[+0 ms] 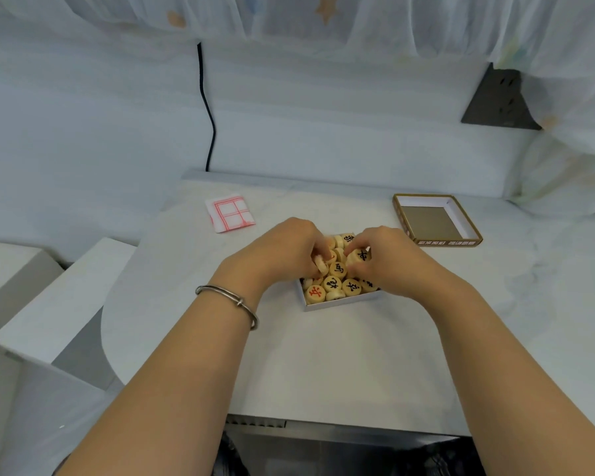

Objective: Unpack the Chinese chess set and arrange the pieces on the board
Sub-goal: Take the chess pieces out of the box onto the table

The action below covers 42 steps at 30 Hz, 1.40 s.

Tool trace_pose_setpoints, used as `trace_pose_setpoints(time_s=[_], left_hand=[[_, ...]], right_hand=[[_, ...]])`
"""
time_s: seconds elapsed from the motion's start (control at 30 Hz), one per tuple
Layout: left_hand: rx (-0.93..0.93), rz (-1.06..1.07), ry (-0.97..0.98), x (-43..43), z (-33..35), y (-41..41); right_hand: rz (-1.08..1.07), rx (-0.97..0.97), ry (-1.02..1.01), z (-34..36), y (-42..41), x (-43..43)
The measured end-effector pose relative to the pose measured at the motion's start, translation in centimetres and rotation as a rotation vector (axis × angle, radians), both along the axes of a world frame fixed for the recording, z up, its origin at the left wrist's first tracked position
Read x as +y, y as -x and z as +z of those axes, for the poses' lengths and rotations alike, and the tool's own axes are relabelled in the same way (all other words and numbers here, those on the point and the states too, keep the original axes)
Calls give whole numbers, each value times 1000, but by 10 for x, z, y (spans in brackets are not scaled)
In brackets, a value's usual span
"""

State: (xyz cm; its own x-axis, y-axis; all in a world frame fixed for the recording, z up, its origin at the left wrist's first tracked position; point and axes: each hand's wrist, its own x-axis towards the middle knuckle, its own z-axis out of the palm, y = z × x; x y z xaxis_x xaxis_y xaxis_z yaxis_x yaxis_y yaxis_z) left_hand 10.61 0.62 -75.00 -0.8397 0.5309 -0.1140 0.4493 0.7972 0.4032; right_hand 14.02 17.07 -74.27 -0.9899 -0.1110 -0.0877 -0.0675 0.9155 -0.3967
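A shallow white box tray (340, 303) in the middle of the table holds several round wooden chess pieces (332, 284) with red and black characters. My left hand (289, 245) reaches into the tray's left side, its fingers curled round pieces. Over the tray's right side, my right hand (382, 255) pinches a piece with a black character. The folded paper board (230, 214), white with red lines, lies at the far left of the table. The box lid (437, 219) lies upside down at the far right.
The white table (323, 355) has a rounded left edge and a straight front edge. A black cable (208, 108) hangs down the wall behind it. White blocks (59, 304) stand to the left. A bracelet (227, 302) is on my left wrist.
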Motion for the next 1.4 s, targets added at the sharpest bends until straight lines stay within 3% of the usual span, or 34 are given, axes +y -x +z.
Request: trace_pose_setpoints(time_s=[0.17,0.67,0.97,1.17,1.27,1.4], left_hand=[[13,16,18,0,-5,3],[51,46,-33,1,-13,6],[-40,92,-113,-4,-12,10],[3,256,-349,1,-13,27],[120,394,-345,14,-17,51],[93,443,-257,28,-25,84]], right_hand=[[15,90,-12,-9,3,-6],[96,3,-106,-12,11,-12],[130,11,-107,-14,13,-10],[-102,191,91,-1,29,8],[-231,272,89,-10,53,21],[-223,168,75,-33,84,25]])
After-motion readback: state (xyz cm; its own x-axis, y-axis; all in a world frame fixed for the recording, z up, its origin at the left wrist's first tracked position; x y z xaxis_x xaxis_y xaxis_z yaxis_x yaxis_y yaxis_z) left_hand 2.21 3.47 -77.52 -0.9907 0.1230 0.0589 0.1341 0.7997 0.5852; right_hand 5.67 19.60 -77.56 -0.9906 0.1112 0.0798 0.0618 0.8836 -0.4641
